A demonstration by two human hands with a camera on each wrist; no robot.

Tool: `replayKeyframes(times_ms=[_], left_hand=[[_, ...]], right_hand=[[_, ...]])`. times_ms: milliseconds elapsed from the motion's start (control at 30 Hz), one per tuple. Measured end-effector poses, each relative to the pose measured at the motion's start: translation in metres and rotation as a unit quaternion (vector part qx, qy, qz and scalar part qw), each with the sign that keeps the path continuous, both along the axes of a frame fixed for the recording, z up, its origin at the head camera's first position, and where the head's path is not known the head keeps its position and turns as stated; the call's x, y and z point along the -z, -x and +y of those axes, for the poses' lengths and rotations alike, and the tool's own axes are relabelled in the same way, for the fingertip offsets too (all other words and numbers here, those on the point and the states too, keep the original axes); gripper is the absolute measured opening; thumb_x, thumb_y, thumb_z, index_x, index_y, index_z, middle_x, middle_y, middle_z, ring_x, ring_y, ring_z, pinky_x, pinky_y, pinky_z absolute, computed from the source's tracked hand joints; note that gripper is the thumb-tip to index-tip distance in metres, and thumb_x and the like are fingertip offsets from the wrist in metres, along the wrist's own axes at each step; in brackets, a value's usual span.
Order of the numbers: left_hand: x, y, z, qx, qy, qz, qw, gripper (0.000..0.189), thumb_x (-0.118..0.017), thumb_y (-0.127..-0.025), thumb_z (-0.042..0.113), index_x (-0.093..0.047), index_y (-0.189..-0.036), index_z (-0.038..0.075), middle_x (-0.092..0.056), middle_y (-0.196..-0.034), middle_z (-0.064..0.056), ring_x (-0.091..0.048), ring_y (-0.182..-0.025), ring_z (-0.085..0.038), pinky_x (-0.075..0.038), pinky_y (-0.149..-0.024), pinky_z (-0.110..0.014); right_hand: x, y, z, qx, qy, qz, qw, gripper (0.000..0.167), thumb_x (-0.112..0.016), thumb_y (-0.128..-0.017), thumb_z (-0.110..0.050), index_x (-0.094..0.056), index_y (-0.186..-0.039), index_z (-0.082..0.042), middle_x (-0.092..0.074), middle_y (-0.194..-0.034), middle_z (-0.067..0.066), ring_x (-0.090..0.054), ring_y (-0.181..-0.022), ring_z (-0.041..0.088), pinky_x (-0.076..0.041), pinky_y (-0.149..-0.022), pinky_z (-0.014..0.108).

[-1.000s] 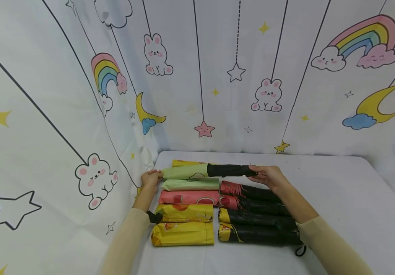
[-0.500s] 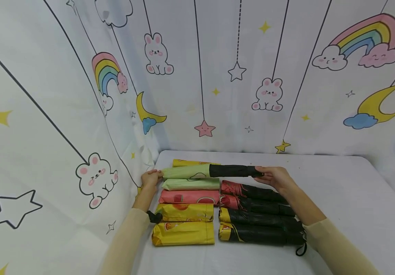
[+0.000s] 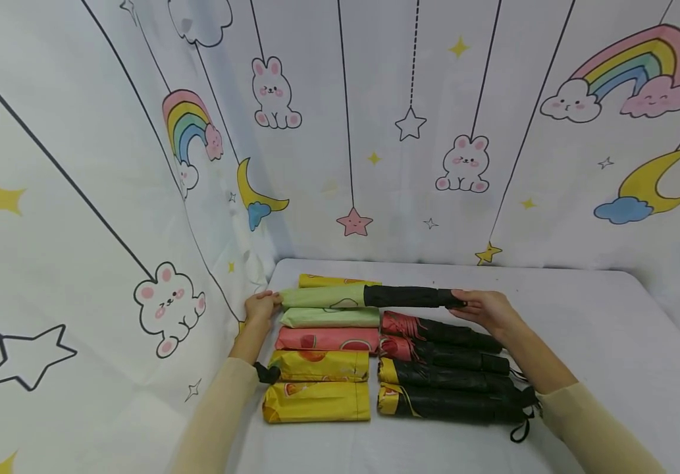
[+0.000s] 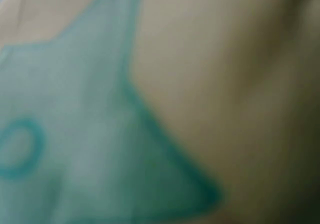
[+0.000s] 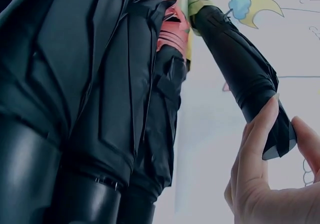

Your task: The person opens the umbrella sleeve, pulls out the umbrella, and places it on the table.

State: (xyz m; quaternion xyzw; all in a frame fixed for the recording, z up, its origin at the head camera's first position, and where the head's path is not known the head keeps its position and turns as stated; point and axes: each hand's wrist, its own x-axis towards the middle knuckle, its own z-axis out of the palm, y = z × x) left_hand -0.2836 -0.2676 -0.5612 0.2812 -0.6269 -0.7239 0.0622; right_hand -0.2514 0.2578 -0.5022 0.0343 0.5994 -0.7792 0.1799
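A folding umbrella [image 3: 411, 296] with black folds hangs level between my two hands, partly inside a pale green sleeve [image 3: 323, 296]. My left hand [image 3: 261, 304] grips the sleeve's far left end. At the right, my right hand [image 3: 490, 311] pinches the black end of the umbrella; in the right wrist view, fingers and thumb of the right hand [image 5: 260, 169] sit on either side of the black tip. Below it on the table lie a second green sleeve [image 3: 330, 318], a red sleeve with a watermelon print [image 3: 326, 340] and two yellow sleeves with fruit prints [image 3: 318, 366].
Several black folded umbrellas [image 3: 452, 377] with red or yellow ends lie in a column right of the sleeves. Another yellow sleeve [image 3: 340, 281] lies behind the held one. A patterned white curtain [image 3: 340, 131] stands behind and left of the white table [image 3: 582, 342]. The left wrist view is blurred.
My right hand has moved to the right with the umbrella's black end, and more black shows out of the green sleeve. My left hand stays at the sleeve's left end.
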Motion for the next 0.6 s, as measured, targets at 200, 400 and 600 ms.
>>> replayKeyframes(times_ms=[200, 400, 600], left_hand=[[0.001, -0.002, -0.001, -0.003, 0.004, 0.003, 1.0, 0.033, -0.072, -0.092, -0.007, -0.061, -0.123, -0.004, -0.07, -0.127, -0.023, -0.073, -0.105, -0.024, -0.059, -0.093, -0.031], [0.003, 0.0, -0.002, 0.005, 0.004, -0.006, 1.0, 0.043, -0.072, -0.094, -0.003, -0.058, -0.134, -0.006, -0.064, -0.137, -0.024, -0.07, -0.107, -0.02, -0.058, -0.091, -0.026], [0.002, 0.0, -0.003, 0.009, 0.005, -0.013, 0.9999, 0.043, -0.073, -0.094, -0.002, -0.058, -0.134, -0.005, -0.065, -0.135, -0.023, -0.07, -0.1, -0.018, -0.057, -0.087, -0.025]], right_hand=[[0.001, -0.002, 0.006, -0.004, 0.008, 0.005, 1.0, 0.01, -0.068, -0.101, -0.004, -0.077, -0.104, -0.008, -0.069, -0.11, 0.005, -0.073, -0.098, 0.024, -0.058, -0.098, 0.044], [0.005, -0.004, 0.017, -0.014, 0.01, 0.02, 0.9996, 0.013, -0.065, -0.103, -0.005, -0.077, -0.106, -0.008, -0.072, -0.109, 0.004, -0.074, -0.098, 0.023, -0.059, -0.096, 0.042], [0.011, -0.006, 0.028, -0.019, 0.018, 0.019, 0.9995, 0.018, -0.061, -0.105, -0.004, -0.078, -0.103, -0.008, -0.072, -0.11, 0.003, -0.074, -0.099, 0.022, -0.06, -0.095, 0.041]])
